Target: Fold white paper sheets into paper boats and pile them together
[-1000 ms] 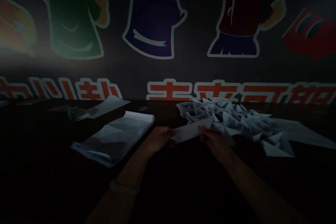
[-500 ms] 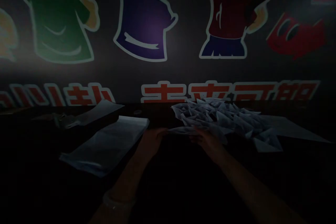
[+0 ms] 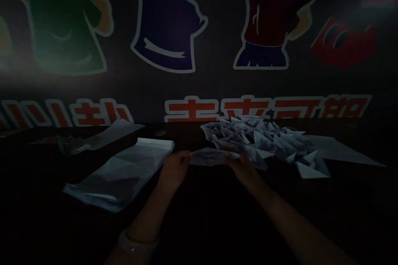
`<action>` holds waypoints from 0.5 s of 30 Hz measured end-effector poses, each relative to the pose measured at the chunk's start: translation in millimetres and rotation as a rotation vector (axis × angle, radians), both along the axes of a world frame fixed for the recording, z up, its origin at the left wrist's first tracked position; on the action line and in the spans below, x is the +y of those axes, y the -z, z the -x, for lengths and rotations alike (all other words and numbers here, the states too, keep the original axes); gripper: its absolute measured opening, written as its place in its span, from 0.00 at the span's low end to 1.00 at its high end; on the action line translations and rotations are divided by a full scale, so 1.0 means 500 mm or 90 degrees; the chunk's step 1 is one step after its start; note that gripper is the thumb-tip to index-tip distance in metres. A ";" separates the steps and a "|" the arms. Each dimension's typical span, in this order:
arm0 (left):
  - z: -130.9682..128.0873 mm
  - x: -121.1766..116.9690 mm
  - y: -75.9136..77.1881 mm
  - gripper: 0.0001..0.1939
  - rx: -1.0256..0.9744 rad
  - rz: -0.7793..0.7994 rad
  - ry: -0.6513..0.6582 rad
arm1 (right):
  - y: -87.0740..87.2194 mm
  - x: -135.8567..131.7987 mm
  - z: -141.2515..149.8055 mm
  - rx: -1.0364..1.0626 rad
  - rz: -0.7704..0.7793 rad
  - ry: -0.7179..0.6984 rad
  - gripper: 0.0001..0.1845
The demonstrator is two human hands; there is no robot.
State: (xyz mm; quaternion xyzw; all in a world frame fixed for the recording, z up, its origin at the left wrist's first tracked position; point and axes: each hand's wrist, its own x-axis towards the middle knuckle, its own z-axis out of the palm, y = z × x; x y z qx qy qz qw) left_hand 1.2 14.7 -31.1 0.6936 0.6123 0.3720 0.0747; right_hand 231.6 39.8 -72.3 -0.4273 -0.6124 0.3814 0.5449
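Note:
My left hand (image 3: 174, 169) and my right hand (image 3: 244, 169) hold a folded white paper piece (image 3: 211, 157) between them, one at each end. Its right end lies close to a heap of folded white paper shapes (image 3: 259, 140), and my right hand nearly touches that heap. To the left of my left hand lies a flat stack of white paper (image 3: 120, 176), apparently in a clear sleeve. A pale bracelet (image 3: 138, 242) circles my left wrist.
A loose white sheet (image 3: 113, 133) and a dark crumpled item (image 3: 70, 145) lie at the far left of the dark table (image 3: 192, 198). A large paper sheet (image 3: 338, 152) sticks out beyond the heap. A cartoon-printed wall (image 3: 168, 29) stands behind the table.
The paper piece has gone from tilted to nearly level between my hands. Both hands have moved slightly left and the view has tilted down a little, with the table items shifting in frame.

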 end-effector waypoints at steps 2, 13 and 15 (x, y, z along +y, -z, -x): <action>-0.002 -0.001 0.004 0.15 0.054 -0.012 -0.002 | 0.000 -0.004 0.003 -0.021 -0.010 0.011 0.20; -0.032 -0.011 0.016 0.17 -0.164 -0.085 0.024 | 0.020 -0.002 0.025 0.095 0.027 -0.062 0.29; -0.036 -0.014 0.012 0.20 -0.203 -0.076 0.044 | 0.027 0.007 0.020 0.144 0.057 -0.100 0.30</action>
